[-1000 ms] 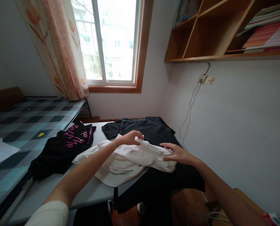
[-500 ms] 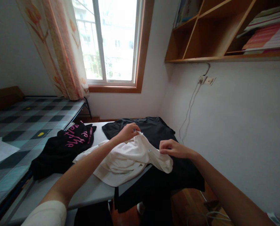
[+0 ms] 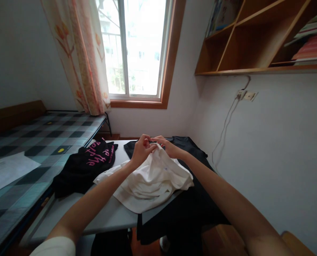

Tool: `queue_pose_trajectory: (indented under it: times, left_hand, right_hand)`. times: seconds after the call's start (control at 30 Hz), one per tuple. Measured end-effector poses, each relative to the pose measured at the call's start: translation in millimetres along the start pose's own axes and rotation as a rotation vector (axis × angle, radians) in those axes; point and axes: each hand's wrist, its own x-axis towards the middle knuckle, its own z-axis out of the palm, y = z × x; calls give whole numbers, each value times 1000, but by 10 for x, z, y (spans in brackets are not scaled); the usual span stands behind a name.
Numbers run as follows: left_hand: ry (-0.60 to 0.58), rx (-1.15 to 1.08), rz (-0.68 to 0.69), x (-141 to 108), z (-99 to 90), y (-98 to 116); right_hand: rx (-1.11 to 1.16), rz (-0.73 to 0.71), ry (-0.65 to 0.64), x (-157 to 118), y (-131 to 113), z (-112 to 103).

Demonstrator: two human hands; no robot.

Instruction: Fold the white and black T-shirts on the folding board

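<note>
**Spotter:** What is the head camera giving you?

**Operator:** From my station I'm seeing both hands meeting over the white garment [image 3: 148,186], which is lying heaped on the pale table [image 3: 107,215], with one part rising to a peak. The left hand [image 3: 140,152] is keeping its thumb and fingertips closed on that peak. The right hand [image 3: 172,148] is bending its fingers inward beside it, fingertips close to the left's; I can't tell whether they're gripping cloth.

**Spotter:** What's worrying you?

**Operator:** I'm judging that pinch as small, so the weight of the hanging folds could be pulling the cloth free. The dark cloth [image 3: 174,215] is drooping over the near edge, partly beneath the white one; a tug could be dragging it along, or sending it to the floor. Crossed fingertips could be snagging each other too.

**Spotter:** And the materials?

**Operator:** The white fabric is looking soft and thin, gathering in loose, curved layers around a rounded lower edge. A small dark mark is showing below the peak. On the left, a black garment [image 3: 81,174] is lying crumpled, pink lettering bending with its folds. The tabletop is looking smooth and flat, probably offering the cloth little friction.
</note>
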Motion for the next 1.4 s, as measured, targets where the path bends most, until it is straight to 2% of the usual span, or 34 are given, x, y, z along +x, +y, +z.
queue_pose_trajectory:
  times: [0.07, 0.13, 0.2, 0.3, 0.4, 0.53, 0.6, 0.7, 0.77, 0.87, 1.03, 1.1, 1.2, 1.27, 1.33, 1.4]
  left_hand:
    - [17, 62, -46, -39, -92, -4]
    - [67, 129, -24, -81, -183, 14]
    - [174, 192, 65, -139, -248, 44]
    - [261, 178, 136, -286, -217, 77]
    - [189, -38, -41, -480, -7, 64]
    - [48, -322, -362, -667, 325, 34]
    - [57, -356, -455, -687, 424, 35]
    - [145, -398, -588, -637, 493, 50]
    - [180, -464, -692, -588, 530, 64]
    - [149, -610, -799, -548, 628, 93]
    - [-15, -783, -801, -501, 778, 118]
    - [-1, -778, -778, -447, 738, 110]
    - [75, -724, -707, -362, 581, 97]
    - [71, -679, -673, -342, 488, 102]
    - [-19, -641, -685, -363, 461, 124]
    - [-162, -630, -749, -403, 509, 161]
  right_hand:
    - [39, -67, -36, 146, 12, 118]
    - [44, -82, -6, 269, 16, 212]
    - [-6, -28, 112, 375, 13, 259]
    - [-182, 170, 397, 529, -27, 223]
    - [-395, 316, 614, 711, -151, 94]
    - [-611, 344, 739, 996, -426, -135]
    - [-658, 349, 794, 1134, -556, -263]
    - [-662, 363, 872, 1293, -679, -444]
    - [-641, 371, 913, 1353, -706, -530]
    - [-604, 380, 968, 1375, -691, -570]
    - [-629, 386, 942, 1279, -646, -517]
    - [-641, 377, 922, 1206, -627, -557]
    - [-631, 401, 941, 1084, -587, -714]
    - [-620, 433, 963, 1015, -560, -818]
    - [-615, 451, 973, 972, -544, -862]
    - [-617, 449, 968, 960, -547, -827]
